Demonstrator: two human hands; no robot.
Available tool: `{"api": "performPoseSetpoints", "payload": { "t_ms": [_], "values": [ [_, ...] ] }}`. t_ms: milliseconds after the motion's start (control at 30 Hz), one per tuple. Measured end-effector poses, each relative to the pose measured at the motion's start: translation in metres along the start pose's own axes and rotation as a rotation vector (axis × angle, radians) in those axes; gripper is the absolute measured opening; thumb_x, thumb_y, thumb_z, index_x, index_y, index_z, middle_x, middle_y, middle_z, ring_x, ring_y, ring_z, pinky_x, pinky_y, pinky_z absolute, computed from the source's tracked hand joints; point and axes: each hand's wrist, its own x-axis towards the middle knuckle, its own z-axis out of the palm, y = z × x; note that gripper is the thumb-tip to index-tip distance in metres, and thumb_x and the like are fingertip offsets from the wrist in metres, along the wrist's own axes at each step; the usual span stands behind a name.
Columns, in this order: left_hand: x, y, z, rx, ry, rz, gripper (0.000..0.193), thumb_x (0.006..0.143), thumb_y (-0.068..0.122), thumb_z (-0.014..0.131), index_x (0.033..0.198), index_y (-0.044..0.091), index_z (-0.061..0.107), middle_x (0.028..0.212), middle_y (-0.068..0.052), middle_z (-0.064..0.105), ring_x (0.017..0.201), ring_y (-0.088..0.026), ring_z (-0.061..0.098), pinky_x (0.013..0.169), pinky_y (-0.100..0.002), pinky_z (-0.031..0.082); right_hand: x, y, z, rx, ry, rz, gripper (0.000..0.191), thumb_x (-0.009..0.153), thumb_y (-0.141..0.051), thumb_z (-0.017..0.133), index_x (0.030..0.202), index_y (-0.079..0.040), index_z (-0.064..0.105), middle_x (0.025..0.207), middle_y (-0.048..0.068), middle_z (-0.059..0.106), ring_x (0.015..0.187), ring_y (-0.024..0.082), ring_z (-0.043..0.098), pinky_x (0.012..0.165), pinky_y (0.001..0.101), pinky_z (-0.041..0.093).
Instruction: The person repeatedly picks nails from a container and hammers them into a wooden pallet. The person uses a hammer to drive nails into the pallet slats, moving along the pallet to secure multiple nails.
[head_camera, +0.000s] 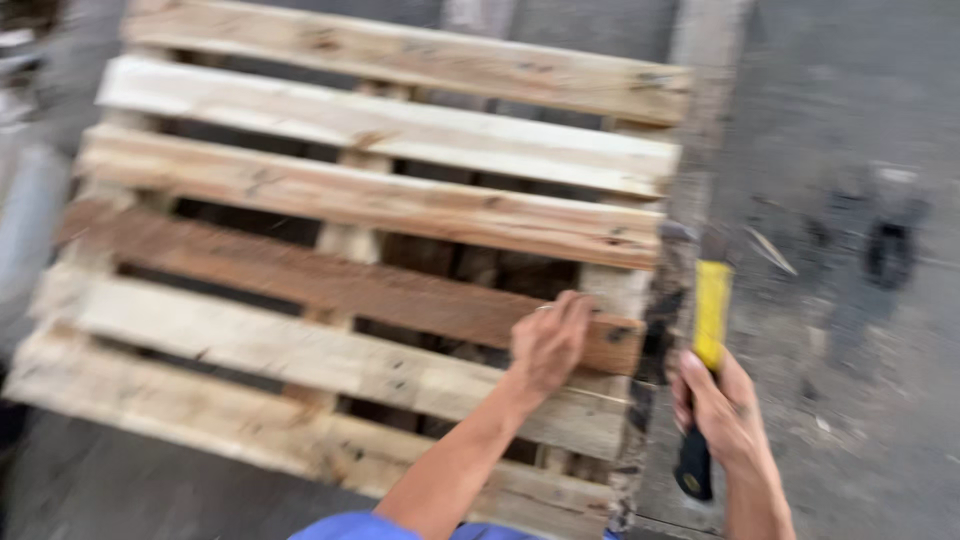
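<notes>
A wooden pallet (330, 210) with several light and brown slats lies on the concrete floor. My left hand (549, 342) rests on the reddish-brown slat (330, 285) near the pallet's right end, fingers pinched on what looks like a small nail, blurred. My right hand (722, 408) grips a hammer (708, 330) with a yellow and black handle, held upright just right of the pallet's edge. The hammer's head is blurred near the top of the handle.
Grey concrete floor (850, 300) with dark stains and wood splinters spreads to the right. A dark, worn plank (650, 350) runs along the pallet's right side. Blurred objects stand at the far left edge.
</notes>
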Motion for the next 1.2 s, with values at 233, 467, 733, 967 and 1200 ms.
{"api": "performPoseSetpoints", "payload": {
  "t_ms": [233, 467, 733, 967, 1200],
  "values": [
    [0.006, 0.006, 0.009, 0.07, 0.109, 0.036, 0.014, 0.092, 0.006, 0.067, 0.105, 0.009, 0.065, 0.101, -0.003, 0.072, 0.07, -0.022, 0.071, 0.054, -0.032, 0.057, 0.046, -0.053, 0.019, -0.171, -0.014, 0.138, 0.022, 0.104, -0.029, 0.051, 0.091, -0.012, 0.048, 0.061, 0.001, 0.053, 0.044, 0.012, 0.049, 0.037, 0.0301, 0.044],
    [0.007, 0.005, 0.01, 0.085, 0.123, 0.032, 0.01, 0.094, 0.009, 0.069, 0.104, 0.011, 0.064, 0.099, -0.001, 0.071, 0.07, -0.02, 0.071, 0.054, -0.03, 0.056, 0.04, -0.026, 0.008, -0.04, -0.085, 0.076, 0.017, 0.102, -0.027, 0.055, 0.095, -0.012, 0.051, 0.061, -0.001, 0.051, 0.042, 0.01, 0.047, 0.035, 0.0272, 0.039],
    [0.007, 0.001, 0.016, 0.143, 0.047, 0.029, 0.007, 0.095, 0.009, 0.064, 0.094, 0.006, 0.057, 0.14, -0.012, 0.067, 0.056, -0.017, 0.068, 0.046, -0.026, 0.056, 0.038, -0.019, 0.015, -0.36, 0.043, -0.077, 0.025, 0.105, -0.029, 0.051, 0.091, -0.009, 0.051, 0.061, 0.003, 0.058, 0.044, 0.012, 0.053, 0.036, 0.0296, 0.046],
    [0.006, -0.001, 0.024, 0.143, -0.029, -0.006, 0.02, 0.102, 0.015, 0.059, 0.086, 0.006, 0.05, 0.145, -0.014, 0.062, 0.055, -0.016, 0.068, 0.046, -0.027, 0.058, 0.025, 0.005, 0.017, -0.71, 0.105, -0.085, 0.026, 0.103, -0.031, 0.054, 0.095, -0.007, 0.049, 0.064, 0.014, 0.067, 0.051, 0.022, 0.064, 0.048, 0.0402, 0.046],
    [0.007, 0.005, 0.018, 0.158, -0.163, -0.046, 0.006, 0.099, 0.011, 0.053, 0.097, 0.005, 0.054, 0.151, -0.019, 0.053, 0.054, -0.02, 0.066, 0.043, -0.034, 0.054, 0.049, 0.045, -0.005, -0.781, 0.231, -0.519, 0.021, 0.1, -0.026, 0.063, 0.102, -0.005, 0.061, 0.078, 0.013, 0.066, 0.065, 0.023, 0.061, 0.059, 0.0414, 0.05]
  ]
}}
